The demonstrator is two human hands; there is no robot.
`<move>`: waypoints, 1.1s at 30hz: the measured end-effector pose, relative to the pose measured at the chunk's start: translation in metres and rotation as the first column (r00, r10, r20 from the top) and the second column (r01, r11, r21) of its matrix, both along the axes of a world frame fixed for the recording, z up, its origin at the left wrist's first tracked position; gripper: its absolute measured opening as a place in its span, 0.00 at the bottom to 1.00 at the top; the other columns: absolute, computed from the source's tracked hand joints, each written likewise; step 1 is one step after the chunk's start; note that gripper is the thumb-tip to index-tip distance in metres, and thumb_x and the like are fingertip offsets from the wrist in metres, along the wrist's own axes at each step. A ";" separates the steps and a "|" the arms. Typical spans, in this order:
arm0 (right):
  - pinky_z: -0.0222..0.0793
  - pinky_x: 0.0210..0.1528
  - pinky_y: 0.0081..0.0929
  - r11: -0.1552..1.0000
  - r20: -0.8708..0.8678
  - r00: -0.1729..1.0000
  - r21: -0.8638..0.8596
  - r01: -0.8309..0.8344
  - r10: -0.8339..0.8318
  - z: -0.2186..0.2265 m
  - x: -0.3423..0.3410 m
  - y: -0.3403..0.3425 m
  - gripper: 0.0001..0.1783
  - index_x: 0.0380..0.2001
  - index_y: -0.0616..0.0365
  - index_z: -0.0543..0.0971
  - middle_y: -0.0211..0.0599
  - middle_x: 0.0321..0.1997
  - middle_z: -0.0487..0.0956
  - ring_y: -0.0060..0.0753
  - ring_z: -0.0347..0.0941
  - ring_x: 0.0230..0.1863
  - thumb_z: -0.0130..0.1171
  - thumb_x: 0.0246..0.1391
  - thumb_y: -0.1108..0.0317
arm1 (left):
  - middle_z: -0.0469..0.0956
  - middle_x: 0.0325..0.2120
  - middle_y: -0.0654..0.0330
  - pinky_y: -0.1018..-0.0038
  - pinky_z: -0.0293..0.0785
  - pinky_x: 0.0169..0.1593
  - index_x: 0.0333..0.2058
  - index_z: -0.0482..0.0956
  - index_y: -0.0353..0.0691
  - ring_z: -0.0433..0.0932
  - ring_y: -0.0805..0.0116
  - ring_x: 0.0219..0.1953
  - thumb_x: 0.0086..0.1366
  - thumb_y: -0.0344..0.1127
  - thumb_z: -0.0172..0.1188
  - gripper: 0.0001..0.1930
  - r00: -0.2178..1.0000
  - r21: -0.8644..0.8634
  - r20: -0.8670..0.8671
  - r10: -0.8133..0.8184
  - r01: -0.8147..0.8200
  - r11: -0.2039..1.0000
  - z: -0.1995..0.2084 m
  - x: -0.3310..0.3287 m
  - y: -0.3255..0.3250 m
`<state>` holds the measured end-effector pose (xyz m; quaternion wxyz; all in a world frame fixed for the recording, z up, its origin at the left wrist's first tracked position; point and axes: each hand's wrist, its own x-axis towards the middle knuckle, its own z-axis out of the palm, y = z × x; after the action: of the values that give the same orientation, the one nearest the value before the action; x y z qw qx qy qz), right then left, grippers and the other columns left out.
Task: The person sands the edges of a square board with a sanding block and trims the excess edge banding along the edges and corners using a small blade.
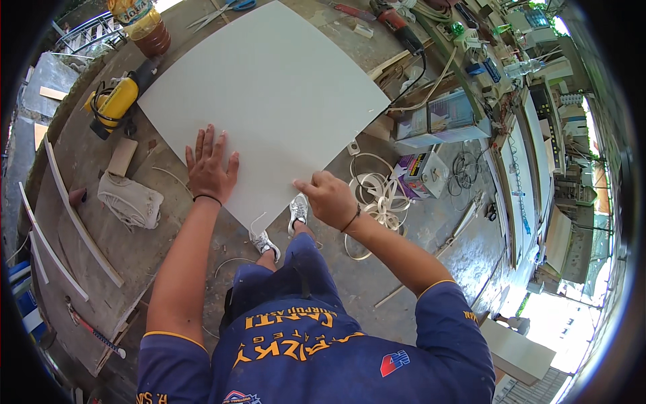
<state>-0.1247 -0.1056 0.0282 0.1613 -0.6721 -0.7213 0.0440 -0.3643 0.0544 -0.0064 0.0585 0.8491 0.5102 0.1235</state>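
A large white board lies on the workbench, with one corner pointing toward me. My left hand rests flat on its left side near the edge, fingers spread and holding nothing. At the board's near right edge, my right hand is closed, its thumb side toward the board. Whatever the fingers grip, if anything, is hidden in the fist. By the near corner a thin pale strip curls up.
On the bench's left are a yellow power tool, a white cloth, a wood block and long pale strips. Scissors and an angle grinder lie beyond. Coiled edging strip and a box stand right.
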 end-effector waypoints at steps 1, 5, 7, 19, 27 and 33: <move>0.72 0.30 0.34 0.998 -0.038 0.998 -0.040 -0.050 0.049 0.001 -0.005 -0.001 0.19 0.40 0.42 0.81 0.34 0.27 0.73 0.38 0.72 0.32 0.53 0.45 0.75 | 0.57 0.67 0.63 0.53 0.43 0.69 0.60 0.67 0.54 0.52 0.62 0.69 0.64 0.49 0.52 0.26 1.000 -0.007 0.000 0.002 -0.002 1.000 0.000 0.000 0.000; 0.71 0.30 0.36 0.955 0.053 0.961 0.137 0.263 -0.272 0.001 0.073 0.017 0.18 0.41 0.46 0.80 0.38 0.28 0.73 0.42 0.72 0.33 0.54 0.46 0.74 | 0.57 0.67 0.63 0.53 0.43 0.69 0.60 0.67 0.55 0.52 0.62 0.69 0.64 0.50 0.52 0.26 1.000 0.018 0.016 -0.018 0.018 1.000 -0.002 0.007 -0.001; 0.71 0.30 0.37 0.960 0.044 0.967 0.133 0.245 -0.252 0.003 0.066 0.019 0.18 0.42 0.48 0.79 0.40 0.28 0.73 0.43 0.71 0.33 0.55 0.44 0.75 | 0.57 0.67 0.62 0.53 0.43 0.69 0.60 0.67 0.54 0.52 0.62 0.69 0.64 0.50 0.52 0.26 1.000 0.017 0.011 -0.012 0.011 1.000 -0.002 0.006 0.000; 0.68 0.29 0.37 0.970 -0.080 0.976 0.127 0.209 -0.200 0.000 -0.021 -0.001 0.20 0.44 0.47 0.80 0.35 0.26 0.70 0.39 0.69 0.29 0.56 0.45 0.73 | 0.57 0.66 0.61 0.53 0.42 0.69 0.60 0.68 0.53 0.52 0.62 0.69 0.63 0.52 0.51 0.27 0.999 -0.010 0.032 0.007 -0.006 1.000 0.001 0.007 -0.001; 0.68 0.31 0.37 0.973 -0.231 0.954 -0.081 -0.217 0.194 -0.017 -0.179 -0.060 0.18 0.43 0.49 0.80 0.35 0.26 0.69 0.40 0.71 0.33 0.56 0.46 0.70 | 0.57 0.66 0.60 0.54 0.39 0.70 0.59 0.68 0.52 0.50 0.62 0.70 0.64 0.54 0.48 0.27 0.999 -0.020 0.052 0.002 -0.001 1.000 -0.003 0.005 0.002; 0.70 0.35 0.28 0.987 -0.540 0.831 -0.151 0.062 -0.135 0.023 -0.099 -0.058 0.17 0.42 0.52 0.79 0.36 0.31 0.75 0.38 0.73 0.32 0.57 0.45 0.75 | 0.58 0.66 0.58 0.47 0.40 0.68 0.60 0.67 0.48 0.51 0.59 0.70 0.64 0.52 0.49 0.28 0.998 0.031 0.020 -0.053 0.052 0.998 -0.002 0.007 0.003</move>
<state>-0.2233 -0.1638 0.0515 0.3198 -0.6765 -0.6051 0.2720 -0.3577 0.0573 -0.0083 0.0540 0.8617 0.4851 0.1387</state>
